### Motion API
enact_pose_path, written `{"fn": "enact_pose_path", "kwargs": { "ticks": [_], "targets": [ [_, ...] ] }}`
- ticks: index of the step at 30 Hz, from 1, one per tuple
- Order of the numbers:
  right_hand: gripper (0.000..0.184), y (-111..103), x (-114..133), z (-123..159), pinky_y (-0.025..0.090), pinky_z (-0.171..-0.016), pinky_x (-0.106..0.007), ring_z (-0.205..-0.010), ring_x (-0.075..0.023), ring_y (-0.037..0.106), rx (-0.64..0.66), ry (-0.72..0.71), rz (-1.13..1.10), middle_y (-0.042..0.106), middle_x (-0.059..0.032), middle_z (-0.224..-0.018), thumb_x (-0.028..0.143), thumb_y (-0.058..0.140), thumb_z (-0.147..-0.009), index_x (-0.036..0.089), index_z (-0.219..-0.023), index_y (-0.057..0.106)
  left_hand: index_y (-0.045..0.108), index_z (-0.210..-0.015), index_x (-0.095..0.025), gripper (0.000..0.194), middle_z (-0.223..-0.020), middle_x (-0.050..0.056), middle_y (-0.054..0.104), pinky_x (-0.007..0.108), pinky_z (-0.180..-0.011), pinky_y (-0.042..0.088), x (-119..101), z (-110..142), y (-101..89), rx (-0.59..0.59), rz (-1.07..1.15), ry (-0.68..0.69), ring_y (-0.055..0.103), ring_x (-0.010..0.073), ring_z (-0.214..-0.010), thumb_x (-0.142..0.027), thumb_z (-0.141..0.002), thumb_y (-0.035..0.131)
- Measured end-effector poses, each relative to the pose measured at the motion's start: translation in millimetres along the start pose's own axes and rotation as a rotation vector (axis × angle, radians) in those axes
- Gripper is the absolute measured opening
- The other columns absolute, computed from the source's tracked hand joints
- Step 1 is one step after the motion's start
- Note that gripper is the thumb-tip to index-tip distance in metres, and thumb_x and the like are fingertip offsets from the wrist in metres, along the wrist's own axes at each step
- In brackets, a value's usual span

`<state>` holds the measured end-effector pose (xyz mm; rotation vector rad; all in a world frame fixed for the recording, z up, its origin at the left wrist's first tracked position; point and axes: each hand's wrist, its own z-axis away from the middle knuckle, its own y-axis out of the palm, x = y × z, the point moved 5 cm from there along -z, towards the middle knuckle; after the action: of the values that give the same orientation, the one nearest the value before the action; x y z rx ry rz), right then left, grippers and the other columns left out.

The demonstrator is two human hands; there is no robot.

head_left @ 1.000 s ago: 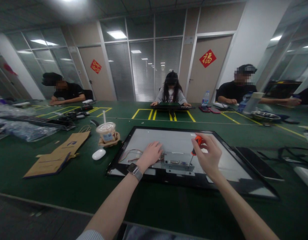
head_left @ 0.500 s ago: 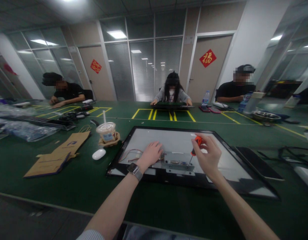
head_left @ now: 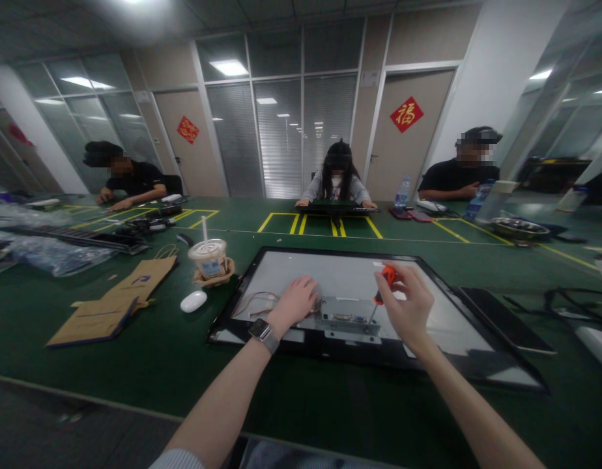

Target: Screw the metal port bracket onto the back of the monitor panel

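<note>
The right hand grips a screwdriver, its tip at the metal bracket on the panel, while the left hand lies flat beside the bracket, holding nothing visible. A lidded cup with a pale drink and straw stands in a cardboard carrier on the green tabletop, before glass partitions.

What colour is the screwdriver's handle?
The screwdriver's handle is orange-red with some black, seen best in the head view.
</note>
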<state>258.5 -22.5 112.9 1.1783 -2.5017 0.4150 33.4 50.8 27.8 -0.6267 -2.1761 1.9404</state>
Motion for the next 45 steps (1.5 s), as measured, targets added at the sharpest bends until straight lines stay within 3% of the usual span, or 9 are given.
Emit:
{"fn": "enact_pose_path", "kwargs": {
  "ticks": [11, 20, 24, 30, 41, 45],
  "targets": [
    [0.015, 6, 5, 7, 0.059, -0.053, -0.028, -0.068, -0.0153, 0.063, 0.018, -0.045, -0.036, 0.067, -0.0034, -0.087, 0.023, 0.066, -0.091, 0.024, -0.105, 0.071, 0.053, -0.142, -0.015, 0.042, -0.153, 0.016, 0.049, 0.043, -0.119, 0.037, 0, 0, 0.5, -0.012, -0.003, 0.005, 0.047, 0.0272, -0.143, -0.030, -0.105, 0.041],
    [0.016, 2, 0, 7, 0.059, -0.054, -0.028, -0.068, -0.0149, 0.062, -0.030, 0.057, -0.078, 0.065, -0.0018, -0.086, 0.025, 0.069, -0.088, 0.024, -0.104, 0.072, 0.052, -0.143, -0.014, 0.043, -0.153, 0.016, 0.049, 0.041, -0.120, 0.035, 0, 0, 1.7, -0.013, -0.009, 0.010, 0.047, 0.0263, -0.143, -0.030, -0.105, 0.040],
    [0.020, 4, -6, 11, 0.060, -0.054, -0.028, -0.074, -0.0168, 0.067, -0.050, 0.227, -0.167, 0.067, -0.0027, -0.090, 0.031, 0.070, -0.088, 0.023, -0.106, 0.070, 0.052, -0.142, -0.014, 0.043, -0.153, 0.015, 0.050, 0.042, -0.120, 0.035, -1, 0, 1.2, -0.014, -0.013, 0.010, 0.047, 0.0274, -0.143, -0.030, -0.105, 0.040],
    [0.027, 18, -7, 22, 0.063, -0.058, -0.032, -0.077, -0.0197, 0.072, 0.025, 0.348, -0.281, 0.070, -0.0038, -0.095, 0.038, 0.072, -0.087, 0.023, -0.109, 0.068, 0.053, -0.141, -0.013, 0.042, -0.153, 0.017, 0.049, 0.042, -0.120, 0.035, 1, -1, 2.5, -0.014, -0.013, 0.015, 0.047, 0.0272, -0.142, -0.030, -0.105, 0.039],
    [0.021, 25, 2, 28, 0.062, -0.056, -0.029, -0.078, -0.0194, 0.071, 0.085, 0.306, -0.293, 0.068, -0.0029, -0.090, 0.035, 0.073, -0.087, 0.025, -0.105, 0.069, 0.053, -0.140, -0.015, 0.040, -0.152, 0.017, 0.051, 0.042, -0.118, 0.037, 2, -2, 5.8, -0.036, -0.012, 0.026, 0.048, 0.0270, -0.141, -0.030, -0.105, 0.040],
    [0.025, 30, 5, 27, 0.064, -0.064, -0.035, -0.081, -0.0205, 0.073, 0.212, 0.296, -0.402, 0.071, -0.0050, -0.101, 0.037, 0.066, -0.093, 0.027, -0.116, 0.064, 0.053, -0.139, -0.015, 0.040, -0.152, 0.017, 0.051, 0.044, -0.118, 0.037, 2, -3, 6.6, -0.034, -0.012, 0.029, 0.048, 0.0273, -0.142, -0.030, -0.105, 0.041]
  ]
}}
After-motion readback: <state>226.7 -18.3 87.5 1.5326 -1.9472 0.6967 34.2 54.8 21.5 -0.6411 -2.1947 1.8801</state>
